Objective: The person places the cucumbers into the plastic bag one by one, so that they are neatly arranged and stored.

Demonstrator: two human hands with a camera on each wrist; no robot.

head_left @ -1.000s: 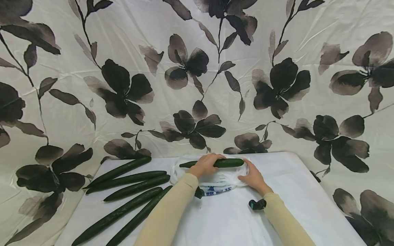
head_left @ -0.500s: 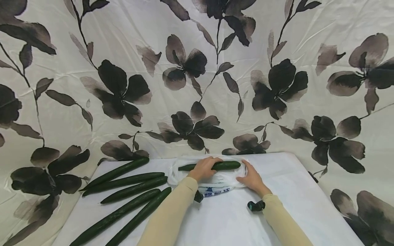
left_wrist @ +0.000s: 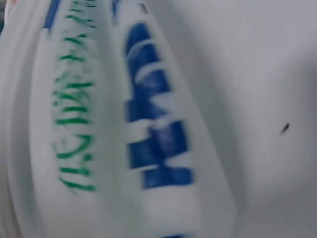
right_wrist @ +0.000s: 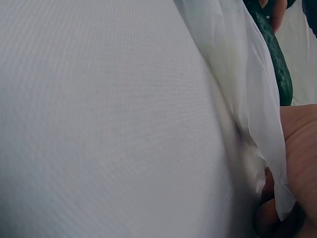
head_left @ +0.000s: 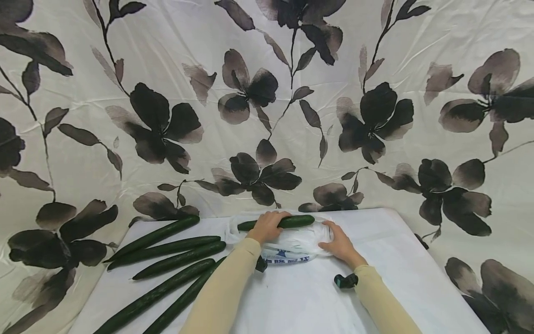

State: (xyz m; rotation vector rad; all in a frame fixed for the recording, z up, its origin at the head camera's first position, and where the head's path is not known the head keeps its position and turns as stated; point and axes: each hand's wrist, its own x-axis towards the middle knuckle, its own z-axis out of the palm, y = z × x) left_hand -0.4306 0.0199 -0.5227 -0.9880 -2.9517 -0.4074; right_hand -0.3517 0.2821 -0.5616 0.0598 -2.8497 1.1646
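My left hand (head_left: 267,227) grips a dark green cucumber (head_left: 297,221) around its middle, above a white plastic bag (head_left: 298,241) at the table's far side. The cucumber lies nearly level, its right end a little short of my right hand (head_left: 340,241). That hand holds the bag's right edge, with the thin plastic between thumb and fingers in the right wrist view, where the cucumber (right_wrist: 280,69) shows behind the film. Blue and green print on the bag (left_wrist: 109,124) fills much of the left wrist view. My left fingertips are hidden behind the cucumber.
Several more cucumbers (head_left: 175,267) lie slanted side by side on the white tabletop (head_left: 300,301), left of the bag. A floral cloth (head_left: 267,116) hangs right behind the table's far edge. A dark wrist camera (head_left: 346,280) sits at my right wrist.
My left hand has drawn the cucumber slightly left, opening a gap between its right end and my right hand. My right hand stays at the bag's edge. The view has shifted slightly.
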